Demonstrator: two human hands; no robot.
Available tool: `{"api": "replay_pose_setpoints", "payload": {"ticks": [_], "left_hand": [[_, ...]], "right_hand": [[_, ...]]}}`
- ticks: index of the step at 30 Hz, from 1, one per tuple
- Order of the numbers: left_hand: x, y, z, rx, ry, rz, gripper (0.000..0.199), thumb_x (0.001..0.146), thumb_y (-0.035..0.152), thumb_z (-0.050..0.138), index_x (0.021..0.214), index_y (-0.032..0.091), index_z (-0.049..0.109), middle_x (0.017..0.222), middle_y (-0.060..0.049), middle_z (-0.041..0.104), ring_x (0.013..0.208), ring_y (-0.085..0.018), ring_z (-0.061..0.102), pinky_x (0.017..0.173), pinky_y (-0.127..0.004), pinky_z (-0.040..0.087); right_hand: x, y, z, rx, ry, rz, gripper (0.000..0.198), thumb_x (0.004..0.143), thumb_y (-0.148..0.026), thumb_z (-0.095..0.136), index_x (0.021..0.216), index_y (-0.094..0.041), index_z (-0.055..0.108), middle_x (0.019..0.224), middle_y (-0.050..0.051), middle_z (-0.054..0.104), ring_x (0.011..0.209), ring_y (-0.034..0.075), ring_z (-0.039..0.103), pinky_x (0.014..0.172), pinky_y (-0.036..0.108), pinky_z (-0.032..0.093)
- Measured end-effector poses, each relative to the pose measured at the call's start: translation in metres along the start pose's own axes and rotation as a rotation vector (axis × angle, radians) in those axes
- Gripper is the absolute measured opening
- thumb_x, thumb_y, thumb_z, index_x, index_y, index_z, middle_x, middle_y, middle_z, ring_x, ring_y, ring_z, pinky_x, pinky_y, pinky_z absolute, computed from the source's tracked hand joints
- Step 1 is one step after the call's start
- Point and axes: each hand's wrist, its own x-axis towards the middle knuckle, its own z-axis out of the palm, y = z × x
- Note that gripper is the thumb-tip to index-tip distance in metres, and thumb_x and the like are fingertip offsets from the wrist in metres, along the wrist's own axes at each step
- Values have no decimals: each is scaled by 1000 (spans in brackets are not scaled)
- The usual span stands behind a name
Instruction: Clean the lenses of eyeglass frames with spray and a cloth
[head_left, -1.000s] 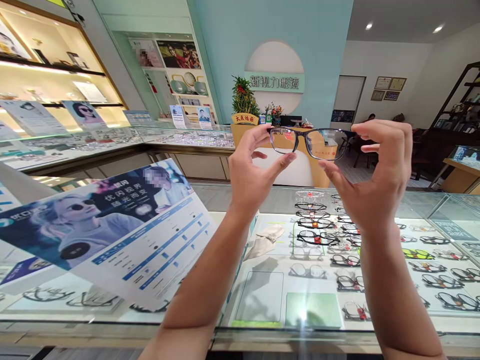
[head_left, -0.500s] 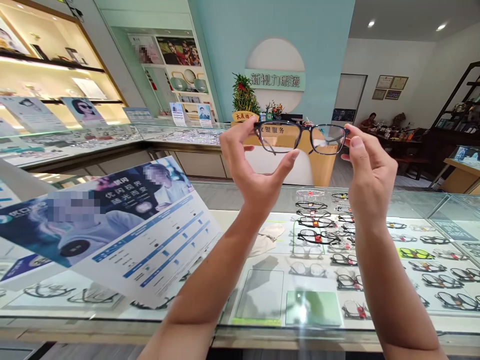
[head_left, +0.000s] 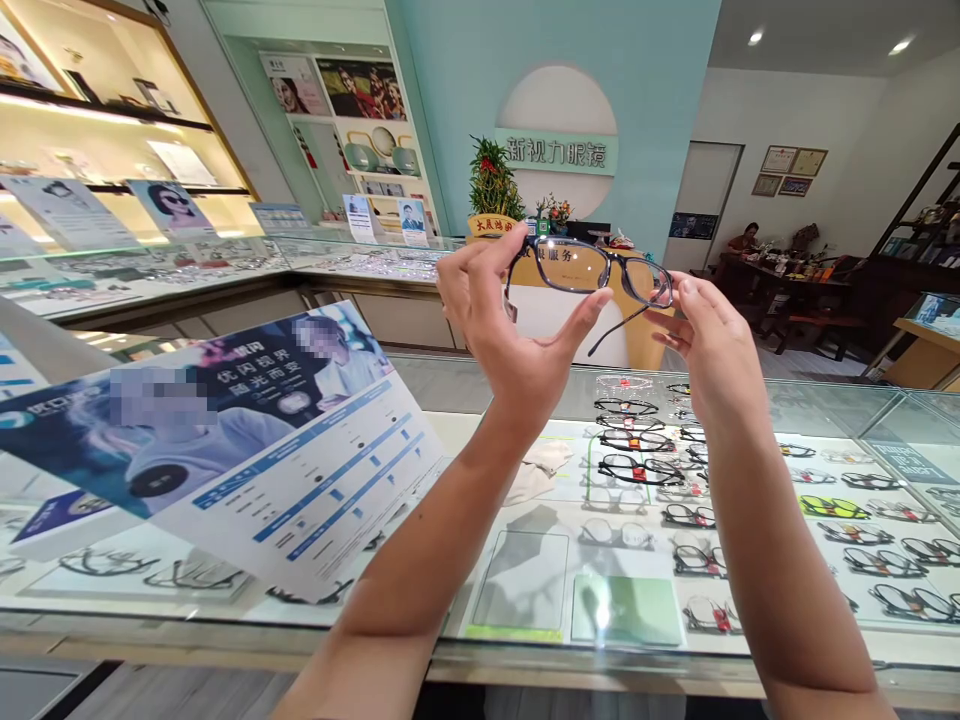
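Observation:
A pair of dark-framed eyeglasses [head_left: 616, 262] is held up at arm's length, above the glass counter. My left hand [head_left: 510, 320] grips the left end of the frame between its fingers, with the thumb stretched out below the lens. At the right end, my right hand [head_left: 712, 340] has its fingertips closed at the hinge. One temple arm hangs down and inward from the right side. The lenses are see-through, and the frame is tilted, its right end lower than its left.
The glass display counter [head_left: 517, 645] holds rows of eyeglasses [head_left: 637, 468], a green pad [head_left: 626, 610] and a crumpled beige cloth [head_left: 540, 470]. A printed leaflet stand [head_left: 247, 440] rises at the left. Farther back are another glass counter [head_left: 360, 268], a plant [head_left: 491, 180] and a seated person [head_left: 744, 240].
The eyeglasses have turned and tilted, the right end swinging down and to the left. My right hand has shifted left and slightly down. The right temple arm now shows below the frame.

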Motion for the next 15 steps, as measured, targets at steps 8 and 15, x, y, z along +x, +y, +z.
{"api": "replay_pose_setpoints", "payload": {"ticks": [8,15], "left_hand": [[3,-8,0,-61,-53,-70,79,73,70,86,139,33,59,142,-12,55,148,-38,42,125,-60,37],[4,-8,1,-30,-51,-38,79,73,72,84,140,36,62,140,-10,58,145,-36,48,127,-58,36]], "right_hand": [[0,1,6,37,34,75,47,92,-67,61,115,-27,73,122,8,75,106,23,75,93,42,58],[1,5,6,53,19,65,47,95,-67,60,117,-28,74,124,7,75,113,23,73,100,43,58]]}}
